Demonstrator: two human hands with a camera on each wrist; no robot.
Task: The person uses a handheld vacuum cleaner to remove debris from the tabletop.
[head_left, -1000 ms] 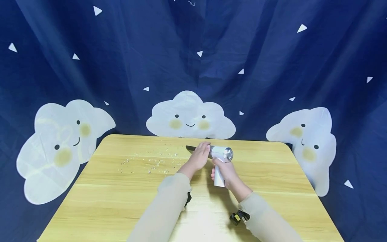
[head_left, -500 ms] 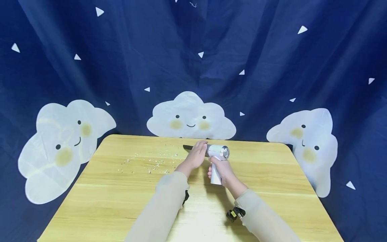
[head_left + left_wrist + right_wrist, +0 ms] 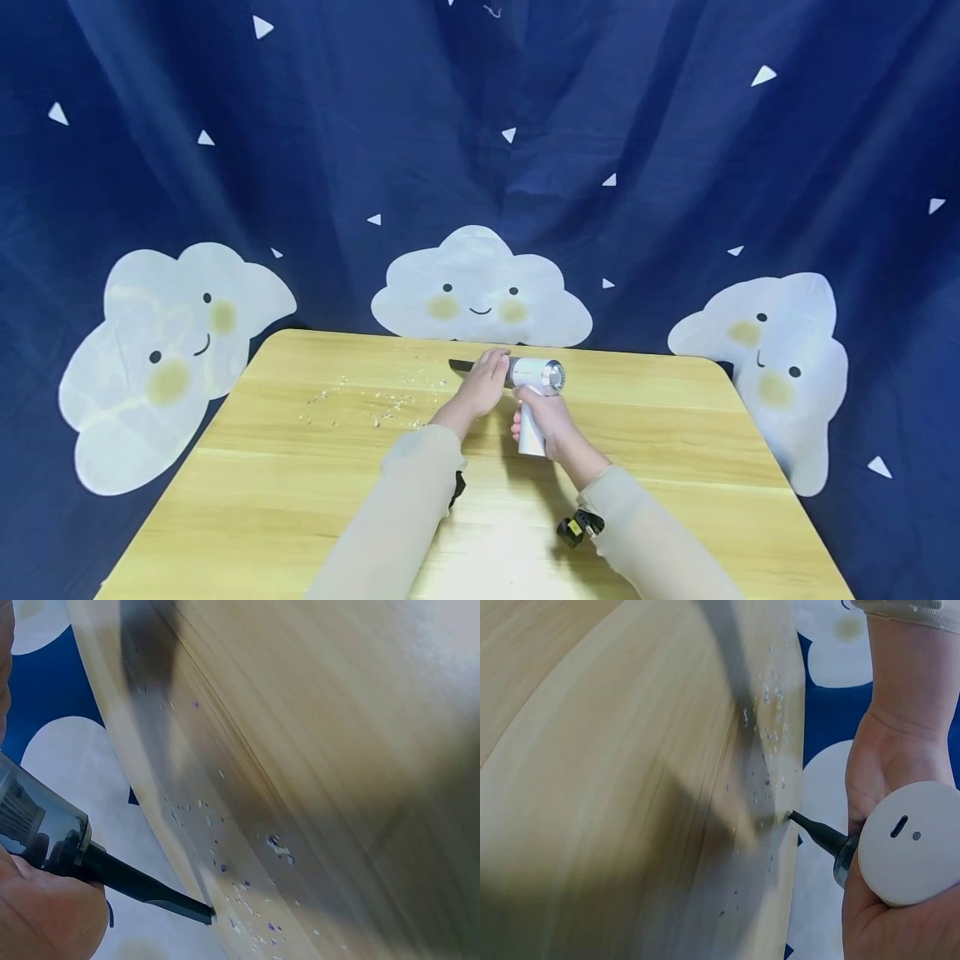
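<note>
A white handheld vacuum point(image 3: 531, 373) with a silver end cap is held over the far part of the wooden table. My right hand point(image 3: 551, 423) wraps round its handle, whose round white base point(image 3: 911, 844) faces the right wrist camera. My left hand point(image 3: 482, 387) holds the clear front section, where a pleated filter point(image 3: 19, 814) shows inside. From there the narrow black nozzle point(image 3: 154, 889) points left, its tip close to the tabletop. Small paper-like scraps point(image 3: 393, 407), pale with some purple, lie scattered to the left of the nozzle tip.
The wooden table point(image 3: 300, 500) has rounded far corners and ends near the nozzle. Behind it hangs a dark blue curtain point(image 3: 330, 142) with white clouds and triangles. A black wrist device point(image 3: 577, 527) sits by the right sleeve.
Both hands have shifted slightly left with the vacuum, and the nozzle tip now lies nearer the scraps. The head view has turned a little too.
</note>
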